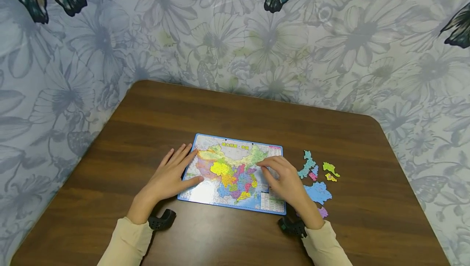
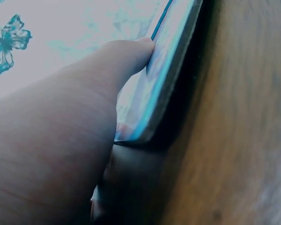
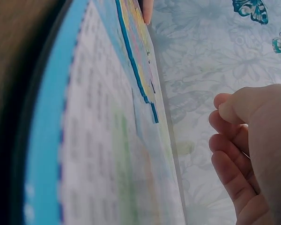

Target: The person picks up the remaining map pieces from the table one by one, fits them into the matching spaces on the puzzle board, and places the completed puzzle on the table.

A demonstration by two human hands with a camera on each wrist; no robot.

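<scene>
A map jigsaw puzzle board (image 1: 235, 207) with a blue border lies on the table, most of its map filled with coloured pieces. Flat across its left edge rests my left hand (image 1: 170, 176), fingers straight and thumb on the board's surface. In the left wrist view the thumb (image 2: 131, 54) lies over the board's edge (image 2: 154, 108). My right hand (image 1: 284, 176) is over the right part of the map, fingers bent. The right wrist view shows its thumb and index fingertips (image 3: 222, 105) together; I cannot tell whether a small piece is between them.
Right of the board lie loose puzzle pieces: a teal one (image 1: 307, 165), a large blue one (image 1: 318, 192), a lime one (image 1: 330, 168), a yellow one (image 1: 331, 177) and a purple one (image 1: 323, 212) partly behind my right wrist. A flower-patterned wall covering (image 1: 235, 54) stands behind the brown table (image 1: 147, 115).
</scene>
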